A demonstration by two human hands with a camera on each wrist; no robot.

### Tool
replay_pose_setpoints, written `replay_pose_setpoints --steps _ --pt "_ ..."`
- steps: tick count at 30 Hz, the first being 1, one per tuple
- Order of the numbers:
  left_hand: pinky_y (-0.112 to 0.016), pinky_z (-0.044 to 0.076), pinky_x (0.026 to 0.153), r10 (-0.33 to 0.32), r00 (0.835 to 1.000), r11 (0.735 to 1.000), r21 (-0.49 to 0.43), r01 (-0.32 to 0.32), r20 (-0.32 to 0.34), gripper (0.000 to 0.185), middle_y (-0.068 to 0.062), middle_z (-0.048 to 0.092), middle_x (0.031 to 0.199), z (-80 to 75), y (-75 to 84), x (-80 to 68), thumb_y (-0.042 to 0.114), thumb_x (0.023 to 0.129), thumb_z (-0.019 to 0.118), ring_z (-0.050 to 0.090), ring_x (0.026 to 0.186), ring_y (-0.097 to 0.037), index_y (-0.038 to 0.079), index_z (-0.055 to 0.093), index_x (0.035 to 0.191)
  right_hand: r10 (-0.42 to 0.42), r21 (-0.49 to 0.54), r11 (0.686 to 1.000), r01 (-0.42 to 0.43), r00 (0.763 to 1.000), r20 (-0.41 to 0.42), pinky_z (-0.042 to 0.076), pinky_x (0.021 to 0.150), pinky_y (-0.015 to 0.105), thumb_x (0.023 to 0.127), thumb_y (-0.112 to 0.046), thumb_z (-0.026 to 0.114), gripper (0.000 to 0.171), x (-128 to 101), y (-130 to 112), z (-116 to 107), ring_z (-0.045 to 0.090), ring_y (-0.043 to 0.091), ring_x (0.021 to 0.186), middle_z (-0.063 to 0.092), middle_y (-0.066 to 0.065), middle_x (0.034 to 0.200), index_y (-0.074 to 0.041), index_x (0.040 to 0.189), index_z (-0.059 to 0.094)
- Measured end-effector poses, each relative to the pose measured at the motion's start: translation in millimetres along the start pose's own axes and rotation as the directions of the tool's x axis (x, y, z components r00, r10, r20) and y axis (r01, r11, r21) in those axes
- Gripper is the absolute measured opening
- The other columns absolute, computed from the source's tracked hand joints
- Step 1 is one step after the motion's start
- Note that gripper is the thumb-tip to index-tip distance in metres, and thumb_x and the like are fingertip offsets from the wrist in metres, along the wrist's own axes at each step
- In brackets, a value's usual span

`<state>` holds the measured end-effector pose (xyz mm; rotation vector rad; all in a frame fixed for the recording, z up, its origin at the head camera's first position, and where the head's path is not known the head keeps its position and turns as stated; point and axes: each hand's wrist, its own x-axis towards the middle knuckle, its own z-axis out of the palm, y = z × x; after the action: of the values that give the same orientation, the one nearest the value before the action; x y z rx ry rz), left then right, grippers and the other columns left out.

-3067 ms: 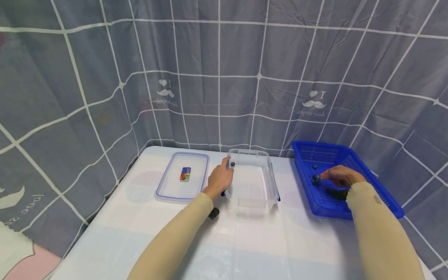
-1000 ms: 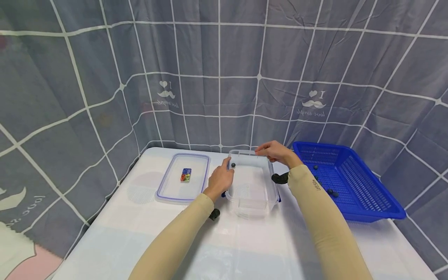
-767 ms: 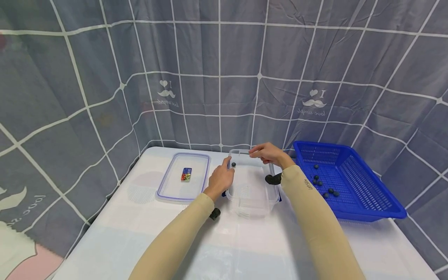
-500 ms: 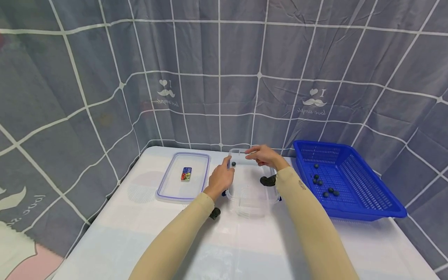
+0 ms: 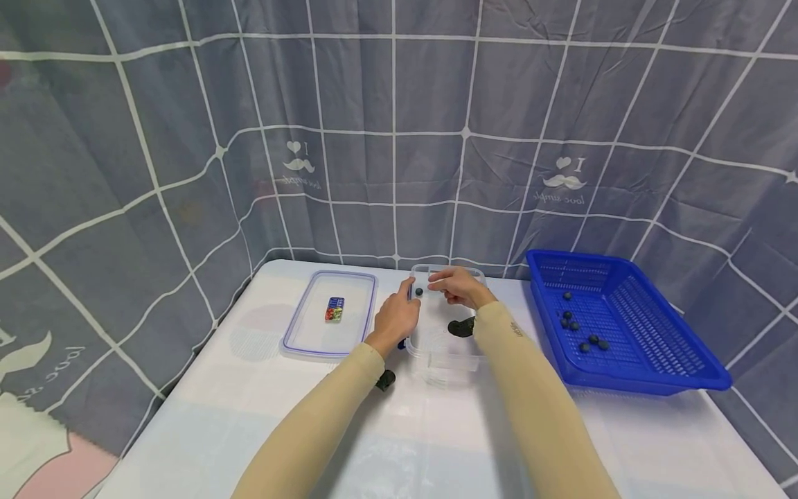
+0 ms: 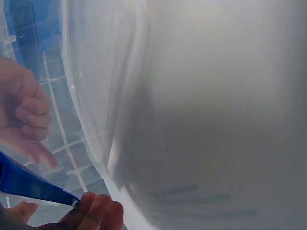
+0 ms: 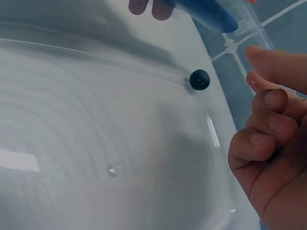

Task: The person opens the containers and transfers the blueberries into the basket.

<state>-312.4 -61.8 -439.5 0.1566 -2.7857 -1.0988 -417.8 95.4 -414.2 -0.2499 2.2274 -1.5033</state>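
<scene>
A clear plastic food container (image 5: 436, 339) with blue side latches stands mid-table, a single blueberry (image 5: 419, 292) in its far left corner. My left hand (image 5: 397, 317) grips the container's left wall; in the left wrist view its fingers lie at the blue latch (image 6: 38, 187). Over the far part of the container is my right hand (image 5: 460, 285), thumb and forefinger reaching toward that corner. The right wrist view shows its other fingers (image 7: 256, 143) curled toward the palm, with the blueberry apart from them; I cannot tell whether they hold something.
A blue plastic basket (image 5: 630, 381) with several blueberries (image 5: 573, 326) sits on the right of the table. Left of the container lies a clear lid (image 5: 305, 333) with a blue seal and a small printed label (image 5: 334, 309). A grey checked curtain (image 5: 430, 166) hangs behind the table.
From among the berries in the basket, my right hand has moved left to over the container, then farther left toward its far left corner. My left hand has stayed on the container's wall.
</scene>
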Motion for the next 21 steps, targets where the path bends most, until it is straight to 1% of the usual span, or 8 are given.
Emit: replay_pose_setpoints --steps 5,10,14,21 --pt "-0.051 0.05 0.08 0.009 1.0 1.0 0.004 -0.009 -0.005 0.054 -0.015 0.062 0.132 -0.9 1.7 1.2 0.036 0.104 0.04 0.063 0.11 -0.034 0.033 0.033 0.157 0.011 -0.006 1.0 -0.011 1.0 -0.022 0.032 0.052 0.025 0.096 -0.015 0.068 0.048 6 6 6 0.032 0.011 0.052 0.036 -0.003 0.06 -0.001 0.14 0.057" --pt "-0.049 0.05 0.077 0.017 1.0 1.0 -0.002 -0.017 0.003 0.054 -0.015 0.062 0.131 0.2 1.5 1.0 0.035 0.104 0.04 0.063 0.108 -0.033 0.033 0.032 0.158 0.026 -0.007 1.0 -0.027 0.998 -0.052 0.033 0.053 0.026 0.097 -0.016 0.067 0.043 10 13 13 0.033 0.011 0.052 0.038 -0.004 0.06 -0.003 0.138 0.06" --pt "-0.05 0.051 0.078 0.014 1.0 1.0 -0.003 -0.014 0.003 0.053 -0.015 0.062 0.131 1.4 0.1 -1.0 0.035 0.105 0.04 0.063 0.109 -0.034 0.033 0.033 0.157 0.044 -0.007 0.999 -0.044 0.997 -0.067 0.031 0.051 0.026 0.095 -0.016 0.068 0.042 14 19 20 0.034 0.011 0.052 0.039 -0.003 0.059 -0.005 0.135 0.062" --pt "-0.049 0.05 0.076 0.016 1.0 1.0 -0.003 -0.016 -0.004 0.053 -0.015 0.062 0.131 1.4 -2.5 -1.0 0.035 0.105 0.04 0.063 0.109 -0.033 0.033 0.033 0.157 0.054 -0.013 0.998 -0.055 0.993 -0.106 0.03 0.049 0.025 0.093 -0.014 0.07 0.038 19 20 27 0.034 0.011 0.05 0.04 -0.003 0.056 -0.007 0.13 0.067"
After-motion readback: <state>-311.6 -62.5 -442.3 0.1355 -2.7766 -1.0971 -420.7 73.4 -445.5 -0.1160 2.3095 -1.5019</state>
